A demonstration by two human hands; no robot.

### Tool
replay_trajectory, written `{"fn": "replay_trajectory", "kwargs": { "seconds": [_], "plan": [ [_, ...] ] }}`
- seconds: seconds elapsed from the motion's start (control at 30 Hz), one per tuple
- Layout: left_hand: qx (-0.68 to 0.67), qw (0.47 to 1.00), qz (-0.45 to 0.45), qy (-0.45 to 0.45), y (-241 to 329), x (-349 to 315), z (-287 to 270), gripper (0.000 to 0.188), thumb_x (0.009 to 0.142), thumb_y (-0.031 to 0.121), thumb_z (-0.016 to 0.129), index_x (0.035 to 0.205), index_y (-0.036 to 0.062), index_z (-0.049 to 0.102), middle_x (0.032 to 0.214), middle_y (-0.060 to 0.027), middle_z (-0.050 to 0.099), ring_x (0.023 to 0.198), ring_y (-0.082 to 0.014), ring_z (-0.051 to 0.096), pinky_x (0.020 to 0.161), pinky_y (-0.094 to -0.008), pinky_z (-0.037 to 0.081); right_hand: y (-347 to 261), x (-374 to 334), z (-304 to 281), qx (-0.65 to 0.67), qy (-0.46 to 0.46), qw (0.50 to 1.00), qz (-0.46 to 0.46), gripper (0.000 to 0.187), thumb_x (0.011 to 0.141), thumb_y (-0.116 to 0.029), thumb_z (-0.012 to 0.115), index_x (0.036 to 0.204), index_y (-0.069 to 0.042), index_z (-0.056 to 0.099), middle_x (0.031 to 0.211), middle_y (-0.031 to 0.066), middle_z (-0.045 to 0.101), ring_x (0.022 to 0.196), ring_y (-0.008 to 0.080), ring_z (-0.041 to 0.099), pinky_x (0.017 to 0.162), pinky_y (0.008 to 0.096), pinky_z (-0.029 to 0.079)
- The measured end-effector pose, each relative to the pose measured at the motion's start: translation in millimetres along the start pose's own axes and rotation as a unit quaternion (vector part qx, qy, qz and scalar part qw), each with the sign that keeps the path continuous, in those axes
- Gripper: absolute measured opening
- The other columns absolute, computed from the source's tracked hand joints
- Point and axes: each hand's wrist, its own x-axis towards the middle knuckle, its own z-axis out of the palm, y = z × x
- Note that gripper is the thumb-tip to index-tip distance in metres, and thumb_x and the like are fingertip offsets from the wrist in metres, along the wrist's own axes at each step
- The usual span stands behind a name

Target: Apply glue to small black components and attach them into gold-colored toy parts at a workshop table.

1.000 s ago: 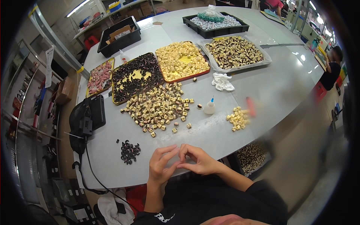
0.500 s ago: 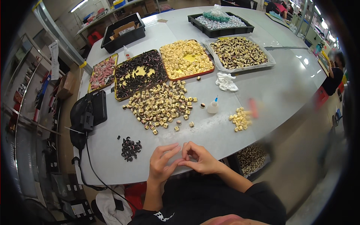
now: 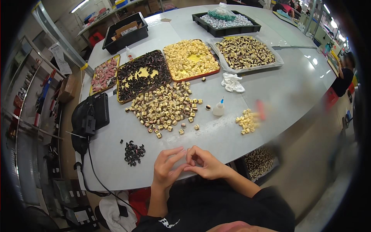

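Note:
At the table's near edge my left hand (image 3: 168,167) and my right hand (image 3: 205,164) meet, thumbs and fingertips pressed close together. Whatever is pinched between them is too small or hidden to make out. Left of my left hand lies a small heap of black curved pieces (image 3: 134,153). Pale yellow small blocks (image 3: 246,121) form another pile to the right. Beyond my hands spreads a large heap of cream and dark cube-shaped pieces (image 3: 164,108). A small squeeze bottle (image 3: 218,110) with a blue needle tip stands right of that heap.
Trays hold pink pieces (image 3: 104,76), black pieces (image 3: 127,85), yellow pieces (image 3: 185,58) and finished-looking two-tone pieces (image 3: 247,52). Crumpled white tissue (image 3: 232,82) lies nearby. A black bag (image 3: 82,125) with a cable sits at left. Below the right edge is a bin of pieces (image 3: 259,164).

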Motion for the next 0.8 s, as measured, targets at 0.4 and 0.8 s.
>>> {"fn": "replay_trajectory", "kwargs": {
  "seconds": [0.4, 0.8],
  "plan": [
    [0.006, 1.0, 0.001, 0.002, -0.2, 0.5, 0.4, 0.046, 0.058, 0.002, 0.078, 0.103, 0.0056, 0.064, 0.103, -0.0135, 0.063, 0.091, -0.0267, 0.063, 0.076, -0.0323, 0.052, -6.2, -0.9, -1.7, -0.039, 0.008, 0.999, 0.033, 0.023, 0.082, 0.004, 0.063, 0.09, -0.006, 0.043, 0.088, 0.0019, 0.043, 0.076, 0.0074, 0.041, 0.07, 0.0202, 0.038],
    [-0.019, 1.0, 0.002, 0.005, -1.9, -1.2, 0.6, 0.05, 0.059, 0.001, 0.074, 0.107, 0.0073, 0.065, 0.106, -0.0101, 0.062, 0.089, -0.0262, 0.06, 0.073, -0.0331, 0.049, -2.5, 2.7, 1.4, -0.044, 0.012, 0.998, -0.031, 0.022, 0.082, -0.004, 0.066, 0.092, -0.004, 0.045, 0.083, 0.0034, 0.049, 0.074, 0.011, 0.048, 0.071, 0.0248, 0.043]
  ]
}}
